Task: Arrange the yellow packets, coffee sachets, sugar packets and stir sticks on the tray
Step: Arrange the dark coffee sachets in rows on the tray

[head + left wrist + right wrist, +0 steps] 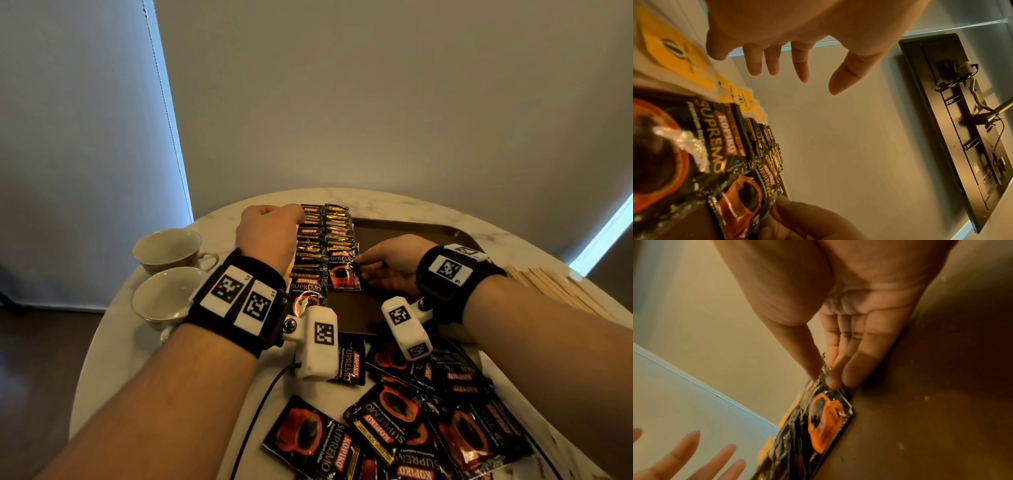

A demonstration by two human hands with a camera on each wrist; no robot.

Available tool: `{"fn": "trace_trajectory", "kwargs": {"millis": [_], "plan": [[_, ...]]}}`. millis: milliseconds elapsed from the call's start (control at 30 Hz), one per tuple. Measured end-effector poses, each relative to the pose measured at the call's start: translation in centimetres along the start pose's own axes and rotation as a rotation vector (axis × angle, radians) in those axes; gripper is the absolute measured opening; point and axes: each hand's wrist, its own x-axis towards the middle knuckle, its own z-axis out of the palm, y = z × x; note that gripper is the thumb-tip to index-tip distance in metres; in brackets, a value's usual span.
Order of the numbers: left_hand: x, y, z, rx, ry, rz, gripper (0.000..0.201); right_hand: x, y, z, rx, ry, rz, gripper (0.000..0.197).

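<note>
since the right hand point(387, 265) is pinching the near sachet point(343, 276) by its right edge, thumb on top and fingers point(854, 369) under, the step looks like seating it at the near end of the right-hand row. to do it well: lay it flat, overlap it evenly on the one behind, keep its left edge just beside the left row, let go only once it sits square.

left to right:
- two cups point(164, 274) on the table point(113, 356), left of the tray, untouched.
- yellow packets point(677, 48) lie along the tray's left side under the left hand, clear only in the left wrist view.
- left hand point(269, 236) hovers over the left row of sachets point(310, 246), fingers spread and relaxed, holding nothing. whether it touches the row, can't tell.
- right row point(339, 233) touches the left row, both overlapped and running away from the body.
- the held sachet is between the two hands, nearer the right one.
- tray point(411, 233) is bare brown to the right of the rows.
- loose sachets point(394, 421) heaped on the table near the body, below both wrists.
- stir sticks point(555, 287) piled on the table at far right, off the tray.

sugar packets: none i can pick out.

judgement: coffee rows partly done, sticks not yet moved.
</note>
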Motion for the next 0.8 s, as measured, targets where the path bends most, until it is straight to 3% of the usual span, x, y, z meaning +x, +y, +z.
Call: {"fn": "trace_trajectory", "kwargs": {"millis": [167,367,500,800], "plan": [[-0.1,0.1,-0.2,0.017,-0.006,-0.011,0.010,-0.4,-0.2,0.0,0.070,0.002,-0.001,0.006],[-0.2,0.2,-0.1,0.024,-0.016,-0.045,0.020,-0.6,-0.4,-0.2,0.054,-0.004,-0.021,0.019],[-0.3,0.3,-0.2,0.019,-0.011,-0.062,0.022,-0.6,-0.4,-0.3,0.204,0.035,-0.050,0.024],[-0.3,0.2,-0.2,0.031,-0.022,-0.087,0.022,-1.5,0.8,1.1,0.483,-0.046,-0.080,0.038]]}}
